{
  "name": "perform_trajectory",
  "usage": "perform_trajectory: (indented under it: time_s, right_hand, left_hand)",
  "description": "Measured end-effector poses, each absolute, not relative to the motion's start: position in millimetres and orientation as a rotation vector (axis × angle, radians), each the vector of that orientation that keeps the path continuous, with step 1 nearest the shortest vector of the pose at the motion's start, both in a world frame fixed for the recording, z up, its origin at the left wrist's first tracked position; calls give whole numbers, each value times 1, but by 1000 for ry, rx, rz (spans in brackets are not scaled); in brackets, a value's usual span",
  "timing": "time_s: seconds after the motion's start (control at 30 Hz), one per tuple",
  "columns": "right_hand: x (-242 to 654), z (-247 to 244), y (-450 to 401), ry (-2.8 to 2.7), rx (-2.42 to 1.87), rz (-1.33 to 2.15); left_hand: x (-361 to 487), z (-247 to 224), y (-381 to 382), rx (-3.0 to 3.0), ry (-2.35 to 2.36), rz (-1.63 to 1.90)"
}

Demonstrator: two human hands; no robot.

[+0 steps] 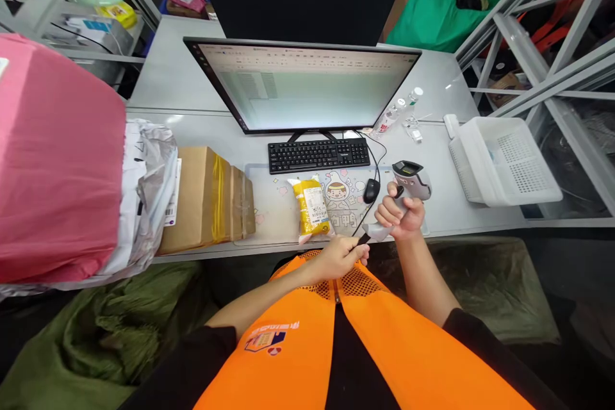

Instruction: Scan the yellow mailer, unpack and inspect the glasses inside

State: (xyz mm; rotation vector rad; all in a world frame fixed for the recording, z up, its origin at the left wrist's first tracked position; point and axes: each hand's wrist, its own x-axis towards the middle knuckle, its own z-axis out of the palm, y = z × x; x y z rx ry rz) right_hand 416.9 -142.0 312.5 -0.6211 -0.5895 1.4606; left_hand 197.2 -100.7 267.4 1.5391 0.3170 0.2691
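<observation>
A grey and black barcode scanner is raised over the front right of the desk, its head pointing away from me. My right hand wraps around its grey handle, fingers curled near the trigger. At the handle's lower end, my left hand closes on the black cord end, close to my orange vest. A yellow plastic parcel with a white printed label lies on the desk mat, just beyond my left hand. To the parcel's right is a black mouse.
A black keyboard sits below a lit monitor. Cardboard boxes and a large pink parcel crowd the left side. Plastic bottles and a white basket stand to the right, beside a metal frame.
</observation>
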Motion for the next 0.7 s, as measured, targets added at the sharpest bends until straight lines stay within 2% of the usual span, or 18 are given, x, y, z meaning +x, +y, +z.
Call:
perform_trajectory:
  time_s: [0.2,0.37,0.53,0.7]
  right_hand:
    - [415,315,-145,-654,-506,1513]
    - [424,313,-154,-808,-317,1753]
    - [431,299,-166,-870,-212,1949]
    - [436,287,-173,-950,-304,1987]
  left_hand:
    - [196,270,-107,1685,316,255]
    - [202,276,-96,1905,169,55]
    - [191,269,-73,1788,210,79]
    - [179,258,-53,1621,417,192]
